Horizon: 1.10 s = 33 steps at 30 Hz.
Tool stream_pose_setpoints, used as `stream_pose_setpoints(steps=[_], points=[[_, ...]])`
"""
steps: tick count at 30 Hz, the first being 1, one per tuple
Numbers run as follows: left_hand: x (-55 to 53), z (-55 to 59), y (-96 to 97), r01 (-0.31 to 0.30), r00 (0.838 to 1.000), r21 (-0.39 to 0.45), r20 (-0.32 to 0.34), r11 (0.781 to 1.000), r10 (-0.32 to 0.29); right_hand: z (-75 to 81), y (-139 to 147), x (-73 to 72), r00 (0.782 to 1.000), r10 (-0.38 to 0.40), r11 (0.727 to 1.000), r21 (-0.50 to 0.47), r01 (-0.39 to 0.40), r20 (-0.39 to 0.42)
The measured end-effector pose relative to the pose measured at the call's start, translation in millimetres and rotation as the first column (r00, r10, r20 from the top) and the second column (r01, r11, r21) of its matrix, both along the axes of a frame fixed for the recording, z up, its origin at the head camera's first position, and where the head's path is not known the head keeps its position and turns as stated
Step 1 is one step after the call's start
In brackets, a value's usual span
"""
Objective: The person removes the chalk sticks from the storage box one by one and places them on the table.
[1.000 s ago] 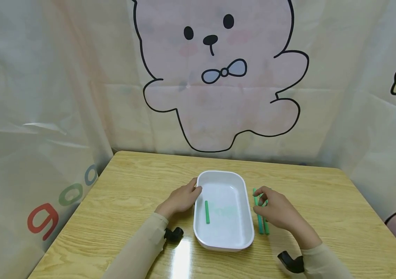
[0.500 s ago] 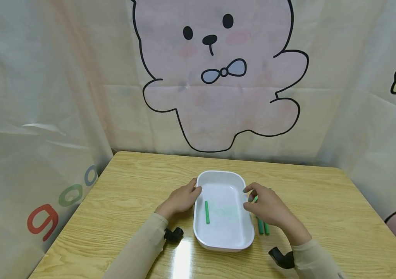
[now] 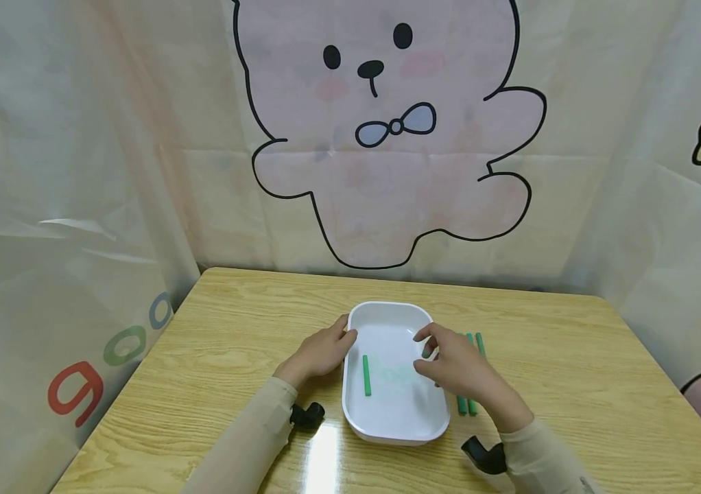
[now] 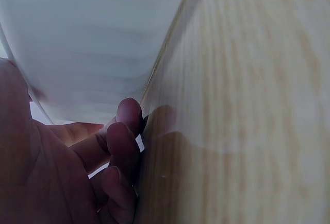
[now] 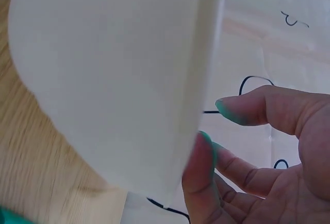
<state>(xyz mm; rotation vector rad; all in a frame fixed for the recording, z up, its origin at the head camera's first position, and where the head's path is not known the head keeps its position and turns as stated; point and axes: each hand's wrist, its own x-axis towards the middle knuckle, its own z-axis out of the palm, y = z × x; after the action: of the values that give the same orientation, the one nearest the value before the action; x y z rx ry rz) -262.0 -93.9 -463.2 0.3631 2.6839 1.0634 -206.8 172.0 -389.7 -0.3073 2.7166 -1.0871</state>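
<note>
A white plastic tub (image 3: pixel 396 425) rests on the wooden table, with one slim green stick (image 3: pixel 366 376) lying in its left half. At the tub's left rim, my left hand (image 3: pixel 319 348) grips the side, its thumb over the edge and its fingers against the outer wall. My right hand (image 3: pixel 458 360) reaches across the right rim, above the inside of the tub. Its thumb and forefinger stand apart with nothing visible between them in the right wrist view, and their tips (image 5: pixel 233 113) are stained green. Beyond that rim lie several green sticks (image 3: pixel 472 407), partly hidden by the right hand.
Pale green smears mark the tub's floor. Black wrist-camera mounts (image 3: pixel 485 456) stick out from both sleeves close above the tabletop (image 3: pixel 252 302). Behind the table's far edge hangs a curtain (image 3: pixel 221 206) printed with a cartoon bear.
My right hand has moved left from over the sticks beside the tub to over its right rim, uncovering the sticks' far ends. The left hand and the tub have stayed put.
</note>
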Motion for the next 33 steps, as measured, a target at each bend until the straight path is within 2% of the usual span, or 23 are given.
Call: stream_pose_setpoints(steps=[14,21,33], points=[[-0.3,-0.2,0.3,0.000,1.000,-0.008,-0.003,1.000,0.000,-0.9,-24,2.8,1.000,0.024,0.999,0.045,-0.024,-0.007],[-0.9,-1.2,0.5,-0.006,1.000,-0.004,0.009,1.000,0.006,-5.9,-34,1.4,0.999,0.047,0.998,0.043,-0.047,0.000],[-1.2,-1.5,0.0,0.001,1.000,0.004,0.002,1.000,-0.001,-13.4,-48,-1.4,0.996,0.090,0.991,0.099,-0.089,-0.007]])
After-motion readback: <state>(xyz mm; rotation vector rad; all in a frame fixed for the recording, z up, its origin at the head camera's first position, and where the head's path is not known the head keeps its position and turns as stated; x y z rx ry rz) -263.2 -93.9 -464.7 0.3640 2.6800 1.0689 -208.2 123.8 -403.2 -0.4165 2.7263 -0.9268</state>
